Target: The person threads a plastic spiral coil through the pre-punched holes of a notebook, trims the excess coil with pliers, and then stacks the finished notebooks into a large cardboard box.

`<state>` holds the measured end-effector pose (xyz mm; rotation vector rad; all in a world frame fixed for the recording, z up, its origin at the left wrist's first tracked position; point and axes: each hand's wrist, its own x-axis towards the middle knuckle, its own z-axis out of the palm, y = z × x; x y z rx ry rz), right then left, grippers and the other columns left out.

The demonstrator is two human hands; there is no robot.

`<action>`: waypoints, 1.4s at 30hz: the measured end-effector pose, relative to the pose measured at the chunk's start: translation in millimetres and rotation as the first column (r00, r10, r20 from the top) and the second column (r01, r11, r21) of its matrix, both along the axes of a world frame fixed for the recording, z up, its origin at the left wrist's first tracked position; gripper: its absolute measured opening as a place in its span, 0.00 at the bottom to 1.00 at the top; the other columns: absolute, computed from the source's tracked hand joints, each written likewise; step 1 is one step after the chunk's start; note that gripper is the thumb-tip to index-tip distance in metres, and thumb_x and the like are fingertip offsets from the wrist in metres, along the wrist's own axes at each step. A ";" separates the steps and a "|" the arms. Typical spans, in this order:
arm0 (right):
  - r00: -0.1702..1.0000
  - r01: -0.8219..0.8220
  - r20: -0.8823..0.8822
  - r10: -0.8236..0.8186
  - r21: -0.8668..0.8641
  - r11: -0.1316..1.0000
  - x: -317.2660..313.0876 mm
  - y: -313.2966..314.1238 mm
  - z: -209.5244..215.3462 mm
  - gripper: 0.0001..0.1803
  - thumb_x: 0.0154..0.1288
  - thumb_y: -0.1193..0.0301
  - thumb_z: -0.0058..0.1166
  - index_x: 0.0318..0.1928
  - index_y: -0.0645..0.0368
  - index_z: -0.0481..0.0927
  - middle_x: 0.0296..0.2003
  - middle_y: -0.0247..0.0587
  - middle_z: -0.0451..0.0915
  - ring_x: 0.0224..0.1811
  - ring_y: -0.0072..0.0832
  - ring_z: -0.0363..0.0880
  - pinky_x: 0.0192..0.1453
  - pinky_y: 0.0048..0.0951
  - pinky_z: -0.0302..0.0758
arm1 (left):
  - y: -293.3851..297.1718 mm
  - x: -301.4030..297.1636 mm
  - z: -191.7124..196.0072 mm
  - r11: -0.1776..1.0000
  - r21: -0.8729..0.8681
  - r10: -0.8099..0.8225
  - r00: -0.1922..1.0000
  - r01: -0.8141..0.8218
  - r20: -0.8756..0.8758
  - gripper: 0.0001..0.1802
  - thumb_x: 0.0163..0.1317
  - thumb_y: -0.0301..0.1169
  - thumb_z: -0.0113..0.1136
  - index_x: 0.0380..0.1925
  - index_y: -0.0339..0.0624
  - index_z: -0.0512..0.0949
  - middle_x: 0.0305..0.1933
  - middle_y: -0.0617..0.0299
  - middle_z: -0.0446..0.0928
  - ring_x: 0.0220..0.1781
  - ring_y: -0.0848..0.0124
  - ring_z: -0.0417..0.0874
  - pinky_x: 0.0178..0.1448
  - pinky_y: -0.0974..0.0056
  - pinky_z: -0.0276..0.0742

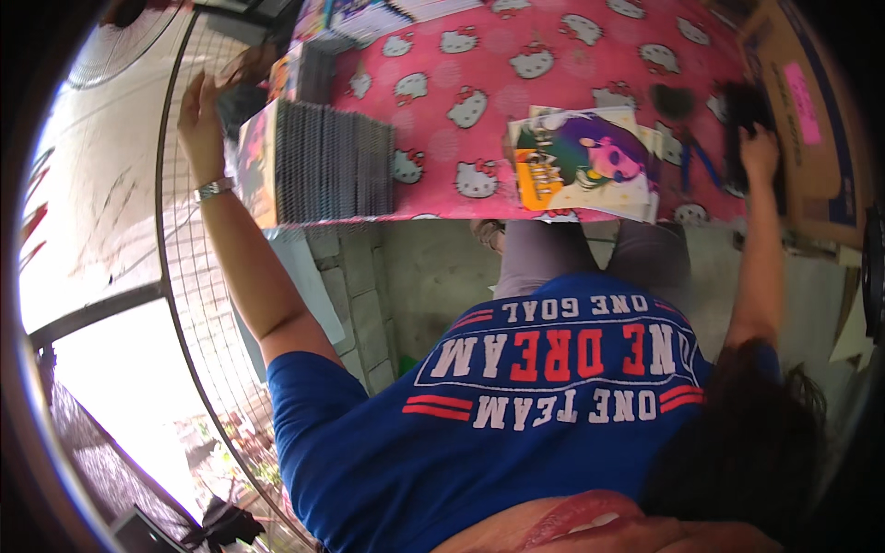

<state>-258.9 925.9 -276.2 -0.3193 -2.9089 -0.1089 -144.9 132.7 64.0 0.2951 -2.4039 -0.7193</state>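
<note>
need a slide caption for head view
Left hand beside packed notebooks, right hand by a cardboard box, illustrated sheets between them on a pink cat-print tablecloth.

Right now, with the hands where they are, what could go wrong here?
The stack sits at the near edge of the table, so a knock from the left arm beside it might topple it.
The loose printed sheets reach that same edge and are unevenly piled, so a brush could slide some off.
The right hand is close to the box and could bump it.
</note>
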 end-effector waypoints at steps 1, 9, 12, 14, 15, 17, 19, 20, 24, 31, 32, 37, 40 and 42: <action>0.998 -0.047 -0.043 0.047 0.006 0.999 -7.8 -23.0 -3.9 0.27 0.67 0.51 0.54 0.59 0.55 0.77 0.53 0.55 0.77 0.56 0.53 0.76 0.60 0.49 0.73 | 47.4 3.3 -2.5 0.980 0.140 -0.127 0.986 0.141 -0.104 0.18 0.70 0.35 0.55 0.52 0.34 0.79 0.52 0.58 0.82 0.54 0.69 0.82 0.59 0.64 0.75; 0.991 -0.111 -0.084 0.102 -0.116 0.987 -4.4 -61.0 34.6 0.29 0.63 0.61 0.61 0.62 0.55 0.71 0.55 0.54 0.74 0.55 0.53 0.77 0.57 0.48 0.77 | 325.3 -49.3 -216.3 0.704 -0.034 -0.556 0.581 0.709 0.594 0.18 0.62 0.36 0.63 0.49 0.40 0.81 0.48 0.46 0.82 0.50 0.50 0.83 0.53 0.55 0.78; 0.997 -0.047 -0.078 0.027 -0.263 0.964 -4.7 -54.8 28.3 0.30 0.63 0.60 0.62 0.63 0.54 0.71 0.56 0.53 0.74 0.55 0.53 0.77 0.57 0.47 0.77 | 348.0 -57.8 -244.3 0.734 0.090 -0.505 0.452 0.674 0.736 0.22 0.60 0.38 0.64 0.53 0.39 0.79 0.47 0.43 0.81 0.48 0.48 0.83 0.52 0.53 0.78; 0.996 -0.084 -0.035 0.077 -0.299 0.951 -7.4 -51.6 25.6 0.29 0.62 0.59 0.62 0.61 0.55 0.73 0.54 0.51 0.75 0.54 0.52 0.77 0.56 0.46 0.78 | 350.5 -52.6 -244.1 0.771 0.142 -0.524 0.493 0.620 0.694 0.24 0.58 0.37 0.67 0.53 0.38 0.77 0.46 0.42 0.82 0.46 0.51 0.84 0.51 0.55 0.78; 0.994 -0.106 -0.021 0.105 -0.320 0.941 -8.3 -53.3 25.6 0.28 0.62 0.59 0.62 0.60 0.55 0.74 0.52 0.50 0.76 0.54 0.52 0.77 0.55 0.46 0.78 | 348.3 -51.7 -242.4 0.784 0.159 -0.536 0.524 0.600 0.662 0.24 0.57 0.36 0.67 0.53 0.39 0.77 0.46 0.43 0.82 0.46 0.52 0.85 0.50 0.56 0.78; 0.988 -0.115 -0.125 0.089 -0.221 0.968 -5.9 -67.1 28.8 0.26 0.62 0.58 0.62 0.57 0.55 0.76 0.50 0.49 0.77 0.53 0.50 0.78 0.54 0.46 0.79 | 342.2 -50.8 -236.9 0.826 0.274 -0.541 0.558 0.492 0.629 0.22 0.56 0.31 0.69 0.51 0.42 0.77 0.43 0.46 0.83 0.44 0.58 0.85 0.47 0.60 0.78; 0.979 -0.133 -0.177 0.105 -0.153 0.979 -3.1 -82.1 37.8 0.23 0.61 0.57 0.63 0.52 0.56 0.78 0.47 0.50 0.78 0.49 0.48 0.80 0.51 0.46 0.80 | 328.6 -43.2 -224.4 0.786 0.296 -0.614 0.633 0.542 0.471 0.19 0.57 0.30 0.68 0.49 0.41 0.77 0.43 0.47 0.83 0.43 0.58 0.85 0.45 0.60 0.78; 0.979 -0.161 -0.145 0.140 -0.144 0.976 -3.9 -81.0 39.3 0.21 0.61 0.58 0.62 0.51 0.57 0.79 0.47 0.50 0.78 0.49 0.49 0.80 0.51 0.46 0.81 | 325.4 -33.8 -214.2 0.768 0.302 -0.641 0.664 0.565 0.386 0.18 0.58 0.29 0.67 0.48 0.41 0.77 0.44 0.48 0.83 0.42 0.59 0.85 0.44 0.60 0.78; 0.995 -0.091 -0.051 0.083 -0.202 0.975 -29.0 -68.8 30.1 0.20 0.62 0.64 0.59 0.53 0.55 0.78 0.48 0.50 0.79 0.51 0.50 0.80 0.52 0.46 0.80 | 353.9 13.7 -138.5 0.735 -0.087 -0.588 0.697 0.672 0.411 0.14 0.58 0.24 0.61 0.45 0.41 0.77 0.40 0.55 0.82 0.41 0.59 0.83 0.47 0.56 0.75; 0.995 -0.029 -0.098 0.008 -0.214 0.976 -28.7 -80.9 56.5 0.18 0.63 0.68 0.56 0.54 0.54 0.81 0.47 0.48 0.81 0.50 0.45 0.81 0.53 0.42 0.79 | 366.0 35.7 -152.2 0.626 -0.409 -0.616 0.743 0.664 0.263 0.13 0.56 0.25 0.58 0.43 0.46 0.78 0.37 0.61 0.79 0.39 0.60 0.79 0.48 0.57 0.67; 0.984 -0.023 -0.171 -0.054 -0.418 0.908 -20.4 -79.4 74.9 0.17 0.53 0.73 0.61 0.46 0.57 0.84 0.53 0.59 0.77 0.54 0.50 0.78 0.59 0.43 0.75 | 367.1 36.2 -153.3 0.630 -0.395 -0.631 0.738 0.668 0.240 0.12 0.56 0.27 0.59 0.42 0.46 0.78 0.36 0.61 0.79 0.38 0.60 0.79 0.48 0.57 0.67; 0.858 -0.408 -0.468 0.213 -0.367 0.836 0.8 -88.3 94.1 0.17 0.57 0.79 0.52 0.48 0.62 0.82 0.48 0.57 0.77 0.52 0.52 0.77 0.58 0.42 0.75 | 364.9 34.4 -160.0 0.647 -0.402 -0.641 0.747 0.648 0.173 0.10 0.54 0.34 0.67 0.36 0.46 0.80 0.32 0.63 0.79 0.35 0.62 0.79 0.46 0.58 0.66; 0.928 -0.265 -0.349 0.129 -0.376 0.888 -13.4 -70.8 88.7 0.16 0.58 0.79 0.49 0.46 0.60 0.84 0.49 0.57 0.76 0.53 0.53 0.76 0.60 0.44 0.74 | 370.2 25.5 -161.0 0.658 -0.401 -0.651 0.749 0.637 0.122 0.10 0.54 0.36 0.69 0.33 0.46 0.80 0.29 0.64 0.78 0.33 0.63 0.79 0.45 0.58 0.66; 0.976 -0.129 -0.215 0.037 -0.431 0.893 -23.0 -61.6 83.3 0.15 0.59 0.79 0.49 0.45 0.59 0.84 0.50 0.58 0.76 0.54 0.53 0.76 0.61 0.45 0.74 | 371.2 24.9 -158.5 0.653 -0.400 -0.650 0.747 0.643 0.139 0.10 0.54 0.36 0.69 0.33 0.46 0.80 0.28 0.64 0.78 0.32 0.64 0.78 0.45 0.58 0.66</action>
